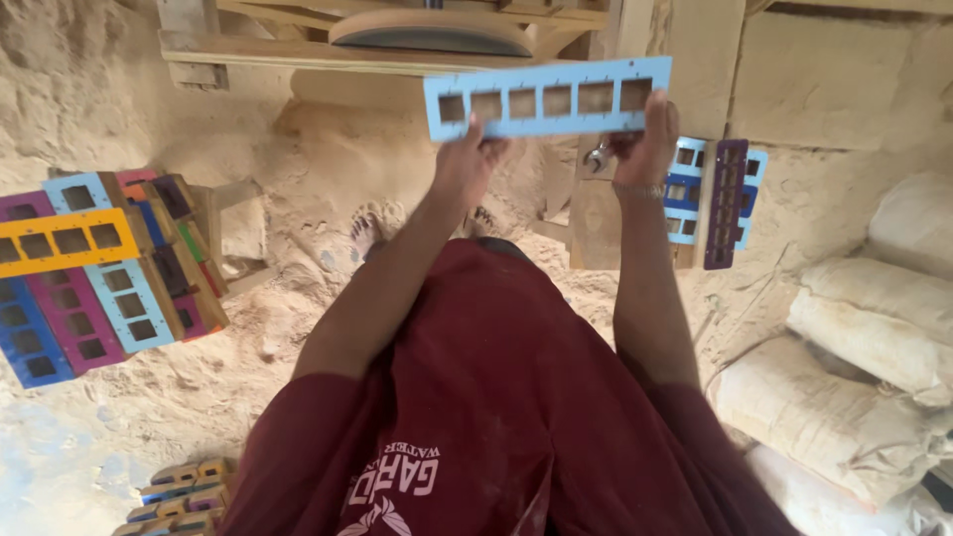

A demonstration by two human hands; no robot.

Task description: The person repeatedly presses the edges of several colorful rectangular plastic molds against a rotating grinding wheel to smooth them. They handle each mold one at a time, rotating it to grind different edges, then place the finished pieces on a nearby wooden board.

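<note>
Currently, both hands hold a light blue wooden strip (548, 97) level in front of the person, above the lap and just below the wooden machine frame (298, 55). The strip is long, flat and rectangular, painted pale blue on its face, with a single row of six square cut-outs along its length; bare wood shows inside the cut-outs. The left hand (467, 164) is closed on the lower edge near the strip's left end, fingers curled over the edge. The right hand (647, 139) is closed on the lower edge near the right end; a thin bracelet sits at its wrist.

A round grey disc (432, 32) is mounted in the frame, directly above the strip. To the person's left, a stack of painted strips (94, 273) in yellow, purple, blue and pale blue lies on a low support, each piece showing the same square holes. To the right, further strips in blue and purple (717, 199) lean against an upright board (635, 149).

Ground surface: loose pale sawdust (298, 179) covers the floor and is heaped against the frame. Filled pale sacks (864, 337) are stacked at the right edge. A smaller pile of coloured pieces (174, 491) lies at lower left. The person wears a dark red garment (496, 397).
</note>
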